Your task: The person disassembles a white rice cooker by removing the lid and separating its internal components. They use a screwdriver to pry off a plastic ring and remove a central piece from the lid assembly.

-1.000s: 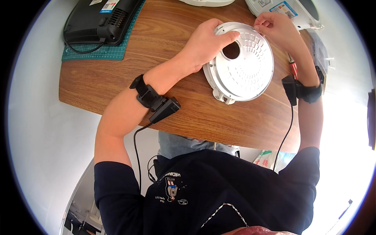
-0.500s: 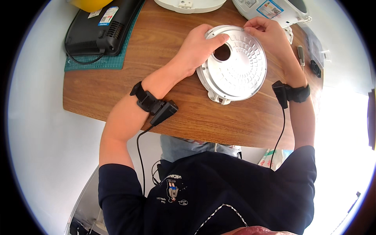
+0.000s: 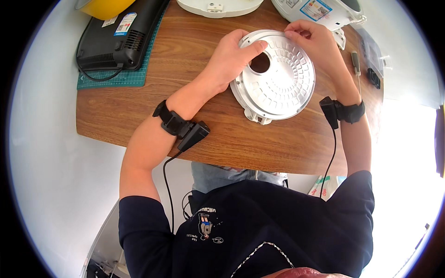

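Note:
A round rice cooker lid (image 3: 278, 104) lies over the wooden table, its silver embossed metal side facing up. It has a white rim, a dark round hole at the left and a hinge piece at the near edge. My left hand (image 3: 234, 58) is closed on its left edge, thumb on top beside the hole, the other fingers hidden underneath. At the far right rim, my right hand (image 3: 313, 41) pinches the edge with thumb and forefinger, its other fingers curled. Whether a small part sits in that pinch cannot be seen.
A white rice cooker body (image 3: 320, 11) and a white round cover (image 3: 218, 8) stand at the far side. A black appliance (image 3: 123, 39) with a yellow bowl (image 3: 104, 7) rests on a green cutting mat (image 3: 111, 81). A screwdriver (image 3: 355, 62) lies right, near a clear plastic box (image 3: 371, 53).
The view has shifted slightly. Both hands keep their places on the lid's rim, with the right fingertips a touch further left along it.

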`<state>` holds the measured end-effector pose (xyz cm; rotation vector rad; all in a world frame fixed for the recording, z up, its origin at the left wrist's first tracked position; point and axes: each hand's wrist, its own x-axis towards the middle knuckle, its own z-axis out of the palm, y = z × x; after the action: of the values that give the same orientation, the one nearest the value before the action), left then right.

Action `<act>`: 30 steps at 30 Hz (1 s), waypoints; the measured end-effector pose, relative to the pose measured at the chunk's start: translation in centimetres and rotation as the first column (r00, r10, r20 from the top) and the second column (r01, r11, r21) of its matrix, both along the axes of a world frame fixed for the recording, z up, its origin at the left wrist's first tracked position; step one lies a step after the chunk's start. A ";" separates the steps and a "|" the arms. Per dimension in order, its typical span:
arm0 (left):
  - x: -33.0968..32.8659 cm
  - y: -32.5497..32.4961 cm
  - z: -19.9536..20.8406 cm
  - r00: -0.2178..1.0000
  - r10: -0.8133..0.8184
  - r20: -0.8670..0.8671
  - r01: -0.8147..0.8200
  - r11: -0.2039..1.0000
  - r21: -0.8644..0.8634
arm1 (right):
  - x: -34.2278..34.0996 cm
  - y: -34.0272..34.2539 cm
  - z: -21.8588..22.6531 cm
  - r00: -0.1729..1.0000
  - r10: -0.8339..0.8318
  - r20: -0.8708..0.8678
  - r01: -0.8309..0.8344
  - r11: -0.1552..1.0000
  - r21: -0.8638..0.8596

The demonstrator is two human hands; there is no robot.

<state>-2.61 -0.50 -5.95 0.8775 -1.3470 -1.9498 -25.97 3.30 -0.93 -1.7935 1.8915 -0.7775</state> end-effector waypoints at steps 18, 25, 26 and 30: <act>-0.3 -0.2 -0.4 1.000 -0.007 -0.013 0.007 0.999 -0.034 | 0.1 0.9 -0.3 0.992 0.054 -0.115 -0.078 0.972 -0.222; -0.1 -0.4 -0.7 1.000 -0.027 0.001 0.027 0.999 -0.032 | 0.1 1.4 1.7 0.775 0.223 -0.591 -0.472 0.827 -0.307; -0.1 -0.4 -0.7 1.000 -0.030 0.003 0.030 0.999 -0.032 | 0.0 1.4 2.0 0.743 0.237 -0.626 -0.511 0.805 -0.301; -0.3 -0.3 -0.4 0.999 -0.034 0.000 0.034 0.999 -0.022 | -0.1 1.2 2.8 0.642 0.292 -0.709 -0.611 0.754 -0.243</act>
<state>-2.86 -0.78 -6.35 0.8491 -1.3894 -1.9565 -26.04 4.45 1.92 -3.0206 1.4775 -0.4659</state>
